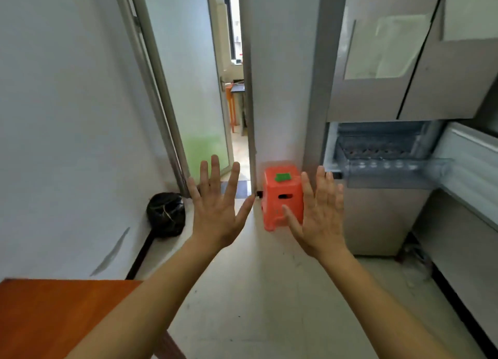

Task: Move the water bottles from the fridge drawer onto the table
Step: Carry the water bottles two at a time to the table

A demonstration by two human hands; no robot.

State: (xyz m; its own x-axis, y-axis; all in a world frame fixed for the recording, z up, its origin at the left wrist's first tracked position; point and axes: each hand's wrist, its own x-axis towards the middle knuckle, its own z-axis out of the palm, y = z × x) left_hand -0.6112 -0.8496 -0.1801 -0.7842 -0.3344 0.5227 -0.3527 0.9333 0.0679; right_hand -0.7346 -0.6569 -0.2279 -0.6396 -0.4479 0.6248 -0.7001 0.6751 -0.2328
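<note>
My left hand (215, 208) and my right hand (320, 213) are stretched out in front of me over the floor, fingers spread, both holding nothing. The grey fridge (377, 210) stands at the right with its lower door (469, 170) swung open. Inside, a clear drawer (382, 167) shows several small round caps in a row, blurred, likely water bottles. The orange-brown table (54, 315) fills the bottom left corner, with my left forearm passing over its near edge.
An orange plastic stool (280, 194) stands on the floor between wall and fridge, partly behind my right hand. A black bag (165, 214) lies by the left wall. A glass door (194, 89) stands ajar onto another room. Pale floor stretches ahead.
</note>
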